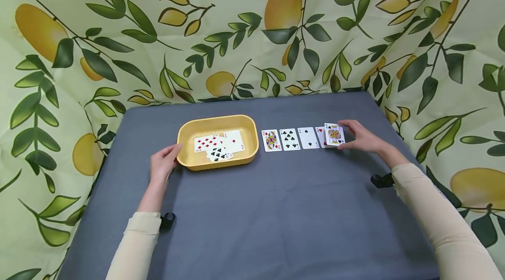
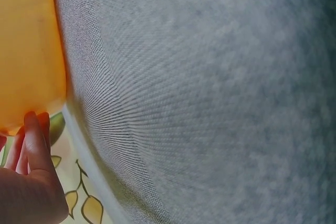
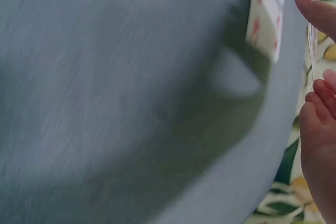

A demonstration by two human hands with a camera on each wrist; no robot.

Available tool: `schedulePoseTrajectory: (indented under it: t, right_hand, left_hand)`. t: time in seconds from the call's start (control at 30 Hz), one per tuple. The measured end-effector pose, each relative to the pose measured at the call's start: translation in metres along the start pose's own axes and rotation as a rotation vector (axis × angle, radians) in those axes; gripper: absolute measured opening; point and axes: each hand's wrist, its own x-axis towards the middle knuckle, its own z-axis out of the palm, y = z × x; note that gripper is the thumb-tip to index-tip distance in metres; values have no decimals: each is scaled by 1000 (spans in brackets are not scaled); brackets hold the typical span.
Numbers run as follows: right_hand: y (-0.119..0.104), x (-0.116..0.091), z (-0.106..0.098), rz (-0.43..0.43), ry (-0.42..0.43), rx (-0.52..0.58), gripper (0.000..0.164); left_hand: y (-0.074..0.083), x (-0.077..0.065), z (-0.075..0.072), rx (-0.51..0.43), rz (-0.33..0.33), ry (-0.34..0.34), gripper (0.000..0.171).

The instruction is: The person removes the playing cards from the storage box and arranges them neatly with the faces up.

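In the head view my left hand (image 1: 163, 161) holds the left end of a yellow tray (image 1: 217, 168), thumb over the rim and fingers along the outer wall. Inside the tray lie a red diamond card (image 1: 206, 143), an ace of diamonds (image 1: 234, 140) and a black-suited number card (image 1: 219, 154), overlapping. My right hand (image 1: 363, 137) grips a king card (image 1: 334, 134) of a black suit by its right edge. That king overlaps a red heart card (image 1: 320, 135) at the row's right end. From the right wrist, the king (image 3: 312, 51) appears edge-on between thumb and fingers, raised off the table.
A queen of diamonds (image 1: 271, 140), a black number card (image 1: 289, 140) and a low spade card (image 1: 308, 138) continue the row between tray and right hand. Grey cloth (image 1: 276, 223) covers the table. A leaf-and-fruit patterned curtain (image 1: 244, 43) hangs behind it and along the sides.
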Motion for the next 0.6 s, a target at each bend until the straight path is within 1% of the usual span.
schedulePoseTrajectory:
  t: [0.1,0.27,0.5,0.6]
  right_hand:
    - [13,-7,-7,20,6,-8,86]
    - [28,-12,-11,44,6,-55,84]
    - [37,-11,-14,27,2,-78,81]
    - [39,-9,-16,27,-13,-102,81]
  left_hand:
    - [0,0,0,10,-14,2,54]
    - [0,0,-2,22,-34,5,56]
    - [1,-1,-1,25,-33,8,55]
    - [1,-1,1,23,-32,7,55]
